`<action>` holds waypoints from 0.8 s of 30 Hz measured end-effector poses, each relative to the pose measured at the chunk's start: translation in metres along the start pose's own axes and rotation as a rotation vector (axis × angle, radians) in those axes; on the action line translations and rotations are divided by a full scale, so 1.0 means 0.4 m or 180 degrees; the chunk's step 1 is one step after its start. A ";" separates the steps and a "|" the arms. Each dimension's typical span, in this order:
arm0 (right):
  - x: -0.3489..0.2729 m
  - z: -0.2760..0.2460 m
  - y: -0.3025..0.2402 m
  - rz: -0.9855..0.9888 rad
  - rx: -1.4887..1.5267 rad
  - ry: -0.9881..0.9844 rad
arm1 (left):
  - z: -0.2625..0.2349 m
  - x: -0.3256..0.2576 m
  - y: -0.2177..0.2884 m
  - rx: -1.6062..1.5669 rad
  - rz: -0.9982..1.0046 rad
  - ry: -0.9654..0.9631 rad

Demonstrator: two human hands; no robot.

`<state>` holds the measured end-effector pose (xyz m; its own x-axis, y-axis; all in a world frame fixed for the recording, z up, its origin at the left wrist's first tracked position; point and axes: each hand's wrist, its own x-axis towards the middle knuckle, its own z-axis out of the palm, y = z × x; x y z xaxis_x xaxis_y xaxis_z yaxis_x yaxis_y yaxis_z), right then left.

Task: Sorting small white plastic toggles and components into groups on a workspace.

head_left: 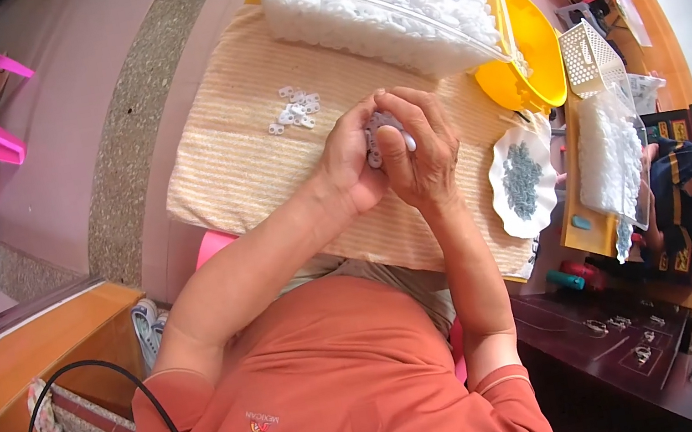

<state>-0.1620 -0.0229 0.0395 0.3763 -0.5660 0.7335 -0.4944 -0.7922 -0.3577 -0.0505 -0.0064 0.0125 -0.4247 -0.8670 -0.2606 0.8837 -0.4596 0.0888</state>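
Above the striped cloth of the table, my left hand [346, 153] and my right hand [425, 151] are cupped together. Between them is a cluster of small white plastic pieces [374, 139], partly hidden by the fingers. My left palm is curled around the cluster from the left, and my right thumb and fingers close over it from the right. To the left of my hands, several similar flat white pieces [293, 111] with dark holes lie loose on the cloth [224, 126].
A clear bin [385, 15] heaped with white pieces stands at the far side, beside a yellow basin [542, 42]. Right of my hands sits a scalloped white dish [511, 219] of small grey parts. Another person [687, 179] sits at the right near a second clear tub [639, 197].
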 end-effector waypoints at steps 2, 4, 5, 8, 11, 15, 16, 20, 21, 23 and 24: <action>0.002 -0.002 0.001 0.0027 0.0019 -0.0018 | -0.010 0.009 -0.002 -0.0083 -0.0036 -0.0010; 0.005 -0.009 0.003 0.0050 0.0040 -0.0016 | -0.011 0.013 -0.004 -0.0163 -0.0085 -0.0022; 0.006 -0.011 0.004 0.0058 0.0042 -0.0018 | -0.011 0.013 -0.004 -0.0069 -0.0026 -0.0038; 0.003 -0.021 0.011 0.0135 0.0122 -0.0039 | -0.017 0.016 0.001 0.0034 -0.0036 -0.0097; -0.015 -0.027 0.024 0.0812 0.0800 0.0042 | -0.007 0.004 0.004 0.0068 -0.0024 -0.0137; -0.017 -0.057 0.009 0.1969 0.1835 0.0136 | 0.012 0.004 -0.004 0.0073 0.0071 0.0116; -0.018 -0.060 0.011 0.1972 0.1831 0.0137 | 0.008 0.007 -0.005 0.0072 0.0067 0.0116; -0.019 -0.077 0.029 0.2229 0.2452 0.0306 | -0.012 0.013 -0.009 0.0103 0.0086 0.0156; -0.019 -0.079 0.032 0.2325 0.2609 0.0337 | -0.010 0.010 -0.007 0.0099 0.0085 0.0109; -0.020 -0.082 0.038 0.2420 0.2762 0.0366 | -0.003 0.004 -0.007 0.0111 0.0076 0.0149; -0.024 -0.085 0.044 0.2454 0.2805 0.0376 | 0.002 0.003 -0.008 0.0135 0.0062 0.0196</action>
<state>-0.2008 -0.0237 0.0459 0.1167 -0.9766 0.1808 0.1705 -0.1597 -0.9723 -0.0542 -0.0060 0.0129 -0.3934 -0.8630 -0.3169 0.8820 -0.4516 0.1349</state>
